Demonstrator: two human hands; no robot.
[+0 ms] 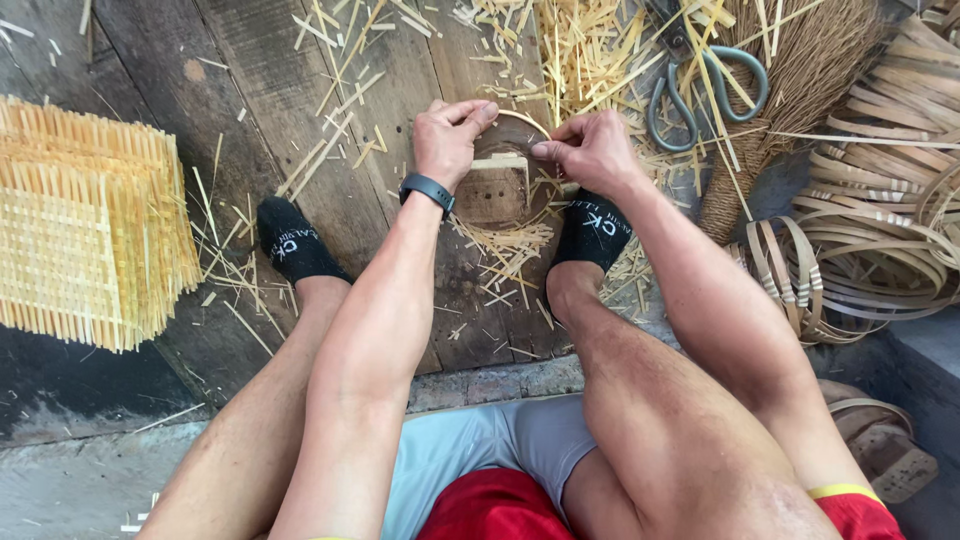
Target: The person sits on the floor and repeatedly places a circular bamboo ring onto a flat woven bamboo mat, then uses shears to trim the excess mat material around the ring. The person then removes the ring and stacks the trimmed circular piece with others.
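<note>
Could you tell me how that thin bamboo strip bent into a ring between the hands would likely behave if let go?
The bamboo strip looks thin and springy, so it would probably snap open. It seems very light, like the offcuts around it. Both hands pinch it.

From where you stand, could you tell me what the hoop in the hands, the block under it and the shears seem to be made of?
The hoop, pinched by the left hand and right hand, looks like a thin split bamboo or cane strip: pale, matte, bent round. The block seems raw brown wood, unfinished, with small holes. The shears look like dull grey metal, handles probably coated.
</note>
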